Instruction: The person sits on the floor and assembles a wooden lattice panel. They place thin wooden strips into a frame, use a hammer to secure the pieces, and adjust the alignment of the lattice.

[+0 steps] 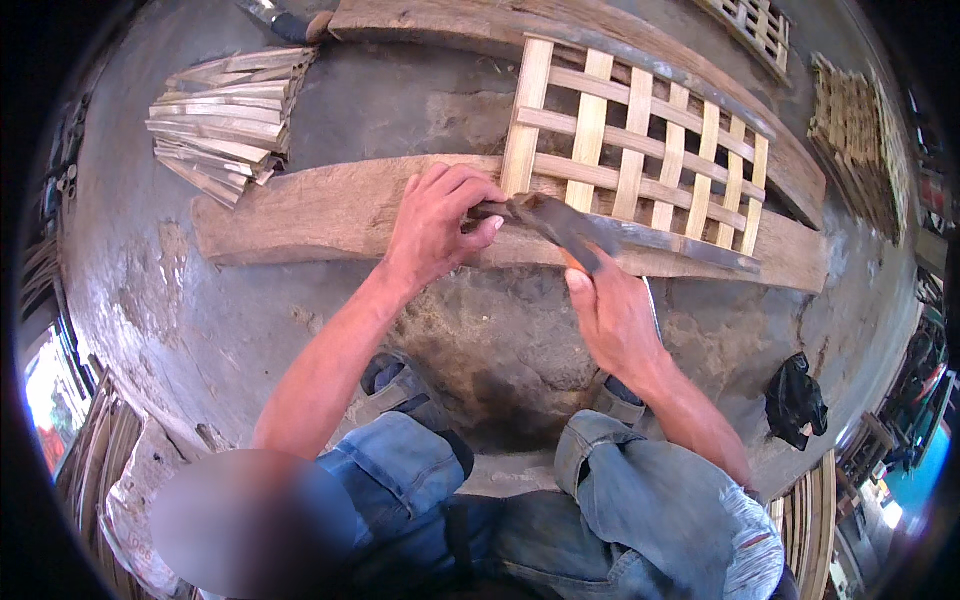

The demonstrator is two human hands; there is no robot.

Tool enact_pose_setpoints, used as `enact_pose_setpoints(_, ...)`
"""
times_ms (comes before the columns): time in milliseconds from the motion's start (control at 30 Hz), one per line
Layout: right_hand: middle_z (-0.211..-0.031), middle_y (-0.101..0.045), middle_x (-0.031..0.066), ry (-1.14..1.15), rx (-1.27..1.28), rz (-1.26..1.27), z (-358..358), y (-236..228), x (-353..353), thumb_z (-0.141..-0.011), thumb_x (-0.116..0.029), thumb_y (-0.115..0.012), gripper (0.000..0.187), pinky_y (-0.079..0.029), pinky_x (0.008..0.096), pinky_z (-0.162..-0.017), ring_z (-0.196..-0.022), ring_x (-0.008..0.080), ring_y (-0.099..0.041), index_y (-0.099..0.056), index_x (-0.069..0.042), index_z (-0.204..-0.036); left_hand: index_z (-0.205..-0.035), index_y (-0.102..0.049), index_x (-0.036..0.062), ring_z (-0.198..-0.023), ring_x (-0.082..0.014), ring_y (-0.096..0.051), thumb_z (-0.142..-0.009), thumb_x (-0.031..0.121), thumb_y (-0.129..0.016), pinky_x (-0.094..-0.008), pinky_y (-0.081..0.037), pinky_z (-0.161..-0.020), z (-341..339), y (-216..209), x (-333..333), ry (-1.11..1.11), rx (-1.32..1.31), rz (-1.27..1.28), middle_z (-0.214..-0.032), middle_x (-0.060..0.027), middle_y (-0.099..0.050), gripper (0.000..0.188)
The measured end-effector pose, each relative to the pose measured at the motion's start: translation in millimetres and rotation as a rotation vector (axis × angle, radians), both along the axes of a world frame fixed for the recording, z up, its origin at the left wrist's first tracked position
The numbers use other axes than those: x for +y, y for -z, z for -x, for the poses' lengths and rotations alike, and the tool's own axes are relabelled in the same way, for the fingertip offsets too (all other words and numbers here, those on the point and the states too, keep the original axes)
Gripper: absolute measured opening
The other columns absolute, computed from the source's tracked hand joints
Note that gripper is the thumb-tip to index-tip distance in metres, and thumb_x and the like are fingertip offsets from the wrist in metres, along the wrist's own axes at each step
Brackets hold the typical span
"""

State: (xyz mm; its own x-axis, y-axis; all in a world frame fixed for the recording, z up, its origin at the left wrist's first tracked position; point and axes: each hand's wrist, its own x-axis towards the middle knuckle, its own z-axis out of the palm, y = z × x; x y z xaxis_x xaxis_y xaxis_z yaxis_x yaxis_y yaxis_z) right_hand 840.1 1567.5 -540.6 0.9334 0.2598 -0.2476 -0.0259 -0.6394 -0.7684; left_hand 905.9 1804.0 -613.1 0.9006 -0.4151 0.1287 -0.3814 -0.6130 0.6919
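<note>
My right hand (pixel 615 315) is wrapped round the orange-and-dark handle of a hammer (pixel 580 238). The hammer's dark head lies close to the fingertips of my left hand (pixel 435 220), which is closed on a dark strip (pixel 487 211) at the near left corner of a lattice panel. This lattice panel (pixel 632 140) is woven from pale, flat slats and rests across two long wooden planks. Along its near edge runs a dark rail (pixel 680 243), above the near plank (pixel 320 205). My left hand and the hammer partly hide that corner.
On the concrete floor, a fan of loose pale slats (pixel 225 120) lies to the left. Beyond the lattice is the far plank (pixel 430 22). Another lattice panel (pixel 762 28) and a slat stack (pixel 858 140) are at the far right. A black plastic bag (pixel 797 400) lies nearer.
</note>
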Motion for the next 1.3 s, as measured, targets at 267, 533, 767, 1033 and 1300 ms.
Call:
enact_pose_setpoints(267,-0.088,-0.064,0.0268,-0.045,-0.024,0.091,-8.3,-1.6,3.6,-0.101,-0.024,-0.053,0.029,-0.049,0.0544,-0.066,-0.081,0.0483,-0.063,-0.049,0.0,-0.117,-0.104,-0.067,0.0104,-0.102,-0.0264,-0.059,-0.068,0.007,-0.074,-0.0392,-0.044,-0.088,-3.7,-0.1,0.8,-0.004,-0.001,0.015,-0.108,-0.0039,-0.066,0.037)
enact_pose_setpoints(533,-0.082,-0.065,0.0251,-0.075,0.034,0.148,-21.8,-12.8,7.8,-0.102,-0.023,-0.053,0.023,-0.048,0.0546,-0.063,-0.075,0.0479,-0.063,-0.049,-0.002,-0.11,-0.101,-0.068,0.0146,-0.101,-0.0232,-0.059,-0.074,0.015,-0.077,-0.0383,-0.043,-0.086,-3.2,3.7,1.9,-0.025,0.012,0.045,-0.104,-0.0005,-0.065,0.029)
enact_pose_setpoints(767,-0.078,-0.063,0.0268,-0.122,0.074,0.158,-23.4,-19.8,8.3,-0.101,-0.023,-0.055,0.023,-0.046,0.0568,-0.063,-0.076,0.0491,-0.062,-0.049,-0.002,-0.108,-0.1,-0.068,0.0146,-0.099,-0.0227,-0.059,-0.074,0.016,-0.077,-0.038,-0.043,-0.085,-2.5,0.8,-0.5,-0.035,0.008,0.034,-0.102,0.0,-0.065,0.028)
enact_pose_setpoints(1033,-0.076,-0.063,0.0265,-0.161,0.056,0.193,-27.0,-9.6,6.7,-0.101,-0.023,-0.055,0.024,-0.047,0.0557,-0.063,-0.073,0.0489,-0.062,-0.048,-0.001,-0.105,-0.104,-0.068,0.0107,-0.101,-0.0259,-0.06,-0.06,0.003,-0.075,-0.0385,-0.045,-0.086,-3.6,2.7,2.3,-0.025,-0.005,0.053,-0.104,-0.0029,-0.066,0.045)
enact_pose_setpoints(1300,-0.076,-0.061,0.0263,-0.116,0.059,0.161,-18.7,-6.4,9.5,-0.102,-0.023,-0.052,0.022,-0.047,0.0545,-0.061,-0.072,0.0493,-0.061,-0.049,-0.002,-0.106,-0.102,-0.068,0.0101,-0.099,-0.0255,-0.06,-0.066,0.009,-0.078,-0.0378,-0.045,-0.083,-5.0,4.2,3.1,-0.002,0.012,0.058,-0.103,-0.003,-0.066,0.037)
